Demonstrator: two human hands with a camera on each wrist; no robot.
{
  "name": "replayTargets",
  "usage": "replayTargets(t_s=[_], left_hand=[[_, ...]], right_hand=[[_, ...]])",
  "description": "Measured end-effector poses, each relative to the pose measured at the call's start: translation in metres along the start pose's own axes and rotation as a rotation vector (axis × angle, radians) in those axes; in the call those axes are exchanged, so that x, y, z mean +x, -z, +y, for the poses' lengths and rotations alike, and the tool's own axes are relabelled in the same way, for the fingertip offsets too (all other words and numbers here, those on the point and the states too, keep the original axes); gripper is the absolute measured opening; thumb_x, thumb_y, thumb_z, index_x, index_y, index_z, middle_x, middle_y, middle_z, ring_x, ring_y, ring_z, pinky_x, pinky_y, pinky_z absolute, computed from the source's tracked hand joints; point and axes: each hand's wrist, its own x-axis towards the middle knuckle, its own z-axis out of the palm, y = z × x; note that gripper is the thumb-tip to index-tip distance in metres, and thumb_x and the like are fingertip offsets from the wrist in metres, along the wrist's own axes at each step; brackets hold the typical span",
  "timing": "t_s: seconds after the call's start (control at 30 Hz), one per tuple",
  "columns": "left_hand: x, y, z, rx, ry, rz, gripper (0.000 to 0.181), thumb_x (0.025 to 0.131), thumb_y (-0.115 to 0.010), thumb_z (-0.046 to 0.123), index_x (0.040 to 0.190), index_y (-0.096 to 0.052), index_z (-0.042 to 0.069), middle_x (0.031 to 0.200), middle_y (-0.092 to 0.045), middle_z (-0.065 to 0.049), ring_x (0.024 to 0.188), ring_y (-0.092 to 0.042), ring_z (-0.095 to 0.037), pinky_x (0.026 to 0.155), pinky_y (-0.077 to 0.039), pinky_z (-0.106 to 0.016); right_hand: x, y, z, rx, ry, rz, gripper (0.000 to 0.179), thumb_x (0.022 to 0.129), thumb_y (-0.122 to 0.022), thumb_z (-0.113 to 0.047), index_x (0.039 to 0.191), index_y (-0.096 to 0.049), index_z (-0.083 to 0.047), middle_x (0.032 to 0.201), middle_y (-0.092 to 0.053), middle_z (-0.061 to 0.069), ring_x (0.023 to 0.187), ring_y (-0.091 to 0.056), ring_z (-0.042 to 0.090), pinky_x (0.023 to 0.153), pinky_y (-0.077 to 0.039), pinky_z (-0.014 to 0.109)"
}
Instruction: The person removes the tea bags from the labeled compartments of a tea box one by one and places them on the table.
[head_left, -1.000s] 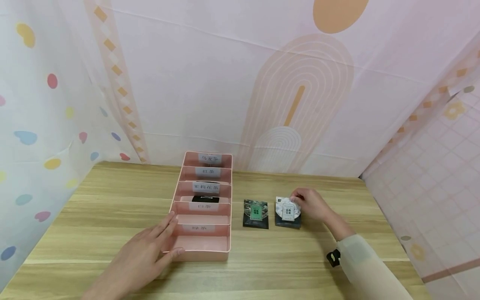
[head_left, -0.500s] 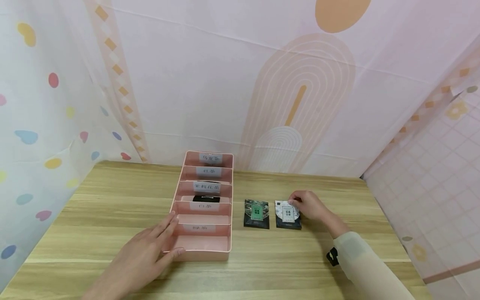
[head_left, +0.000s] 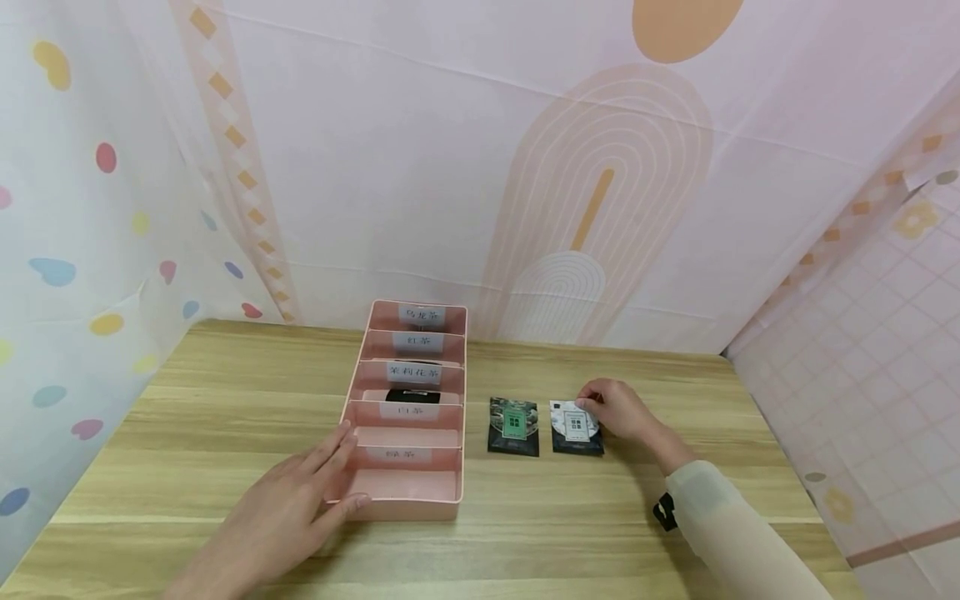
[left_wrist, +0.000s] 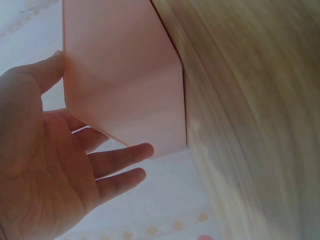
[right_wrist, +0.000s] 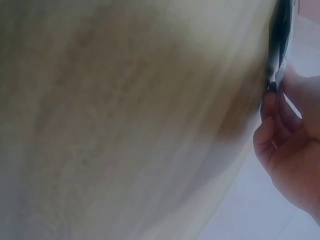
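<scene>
- Already inside the pink divided box point(head_left: 405, 510), centre-left: a dark packet point(head_left: 412, 397) in the middle compartment, a dark sliver above it.
- Seemingly left: green-labelled sachet point(head_left: 513, 427) and white-labelled sachet point(head_left: 576, 428), centre-right on the tabletop point(head_left: 525, 533).
- Hands apart: right hand point(head_left: 621, 410) pinches the white-labelled sachet; left hand point(head_left: 292, 490), fingers extended, touches the box's lower-left corner.

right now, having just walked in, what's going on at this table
A person's right hand pinches the upper edge of the white-topped packet. Their left hand rests against the near left corner of the pink divided box. The green-labelled packet lies on the wooden table between that box and the pinched packet. Both packets are outside the box.
</scene>
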Motion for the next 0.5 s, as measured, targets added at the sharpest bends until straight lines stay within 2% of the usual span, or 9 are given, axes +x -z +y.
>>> replayTargets(t_s=[0.27,0.5], left_hand=[[0.000,0.001,0.001,-0.005,0.015,-0.014,0.076,0.099,-0.071,0.047,0.153,-0.050,-0.001,0.160,-0.047,-0.018,0.133,-0.059,-0.038,0.106,-0.050,-0.058],[0.001,0.002,0.002,-0.008,0.021,-0.019,0.076,0.099,-0.069,0.049,0.153,-0.051,-0.001,0.160,-0.047,-0.019,0.132,-0.059,-0.038,0.106,-0.050,-0.058]], right_hand=[[-0.001,0.004,0.002,0.018,-0.022,0.025,0.010,0.104,-0.067,-0.011,0.102,-0.075,-0.005,0.090,-0.071,0.001,0.077,-0.060,0.014,0.068,-0.052,0.031],[-0.003,0.017,-0.002,0.049,-0.017,0.045,0.011,0.104,-0.068,-0.012,0.104,-0.074,-0.003,0.091,-0.071,0.004,0.074,-0.060,0.016,0.064,-0.053,0.032]])
